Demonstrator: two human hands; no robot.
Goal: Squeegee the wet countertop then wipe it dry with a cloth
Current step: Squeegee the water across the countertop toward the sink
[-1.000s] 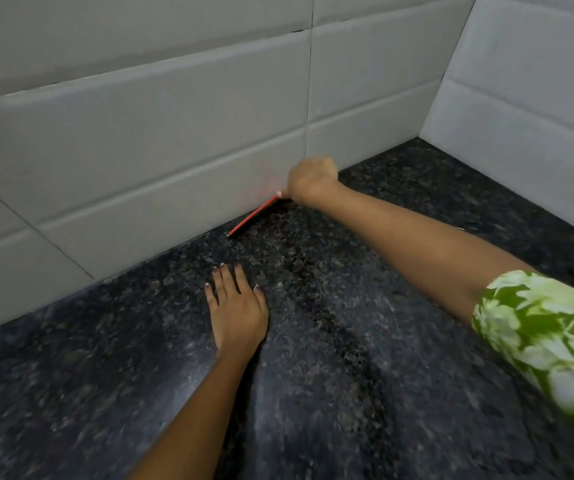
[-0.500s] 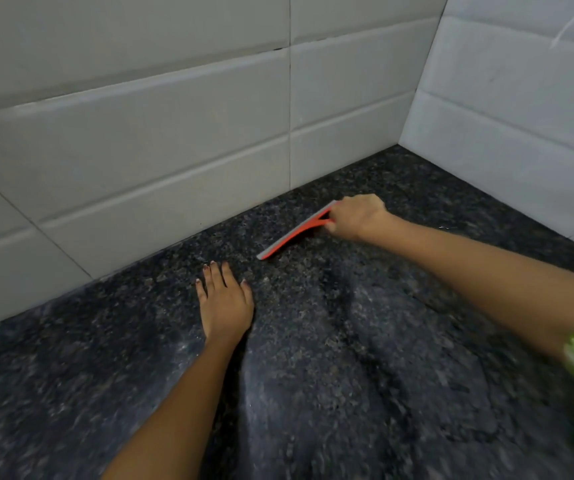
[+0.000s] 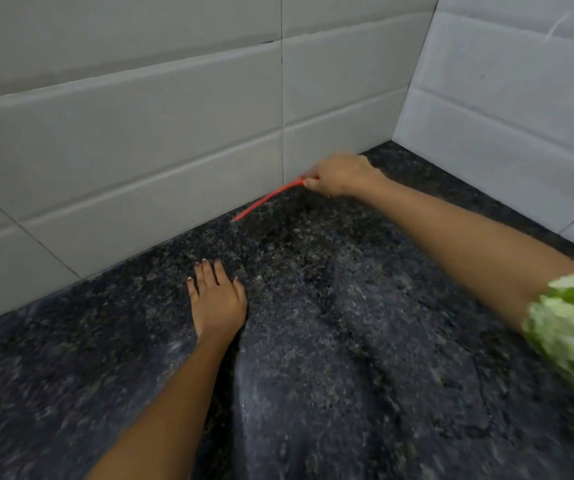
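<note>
My right hand [image 3: 342,174] grips the red squeegee [image 3: 267,199], its blade on the wet dark table [image 3: 365,341] against the tiled wall [image 3: 174,133]. My left hand [image 3: 218,299] lies flat, fingers spread, holding nothing.

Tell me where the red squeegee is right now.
The red squeegee is in the right hand, at the back of the dark countertop along the foot of the tiled wall, near the corner.
</note>
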